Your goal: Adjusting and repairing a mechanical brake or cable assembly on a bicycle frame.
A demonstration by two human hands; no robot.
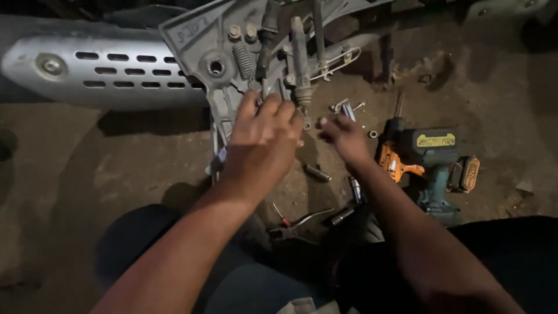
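Note:
My left hand (261, 139) rests palm down on the lower edge of a grey metal bracket plate (200, 38) with springs and rods, fingers spread near a spring (243, 58). What lies under the palm is hidden. My right hand (344, 136) hovers just right of it, blurred, fingers loosely curled above small bolts on the dirt floor; I cannot tell whether it holds anything.
A silver slotted exhaust heat shield (99, 70) lies at the upper left. A cordless drill (427, 157) lies on the ground at right. Pliers (296, 227), a small red-handled screwdriver (281, 215), sockets (317, 172) and loose bolts (346, 107) are scattered between my arms.

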